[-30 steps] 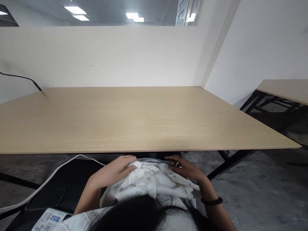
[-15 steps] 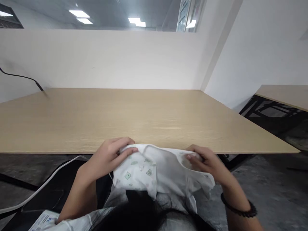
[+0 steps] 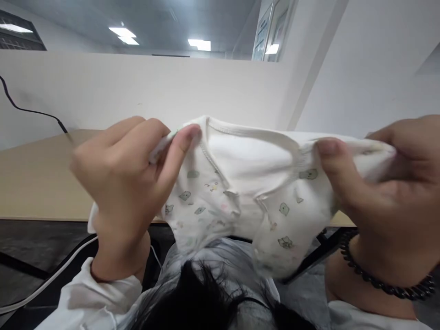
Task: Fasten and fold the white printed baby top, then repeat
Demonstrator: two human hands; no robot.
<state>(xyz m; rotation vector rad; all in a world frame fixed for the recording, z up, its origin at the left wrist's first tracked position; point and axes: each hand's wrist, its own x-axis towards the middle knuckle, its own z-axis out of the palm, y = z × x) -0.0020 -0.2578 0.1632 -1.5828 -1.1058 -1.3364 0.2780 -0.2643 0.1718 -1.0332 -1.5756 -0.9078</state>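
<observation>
A small white baby shirt (image 3: 206,192) with green animal prints hangs stretched between my hands, raised in front of me above the table's near edge. My left hand (image 3: 127,160) is closed on one shoulder, its thumb pressed on the cloth beside the neckline. On the other side, my right hand (image 3: 385,188) grips the opposite shoulder, thumb on top and fingers behind the fabric. The neckline faces up and gapes wide, showing the plain inside of the back. Both front edges hang apart below it. The hands are slightly blurred.
A light wooden table (image 3: 37,183) stretches behind the shirt to a white partition (image 3: 137,87) with glass above. A black cable (image 3: 37,111) runs down at the left. A white cord (image 3: 51,275) passes over a black surface at lower left.
Both hands have lifted the shirt from low at the table's edge up toward the camera and moved apart. The bunched cloth is now spread out, with its neckline and printed fronts showing.
</observation>
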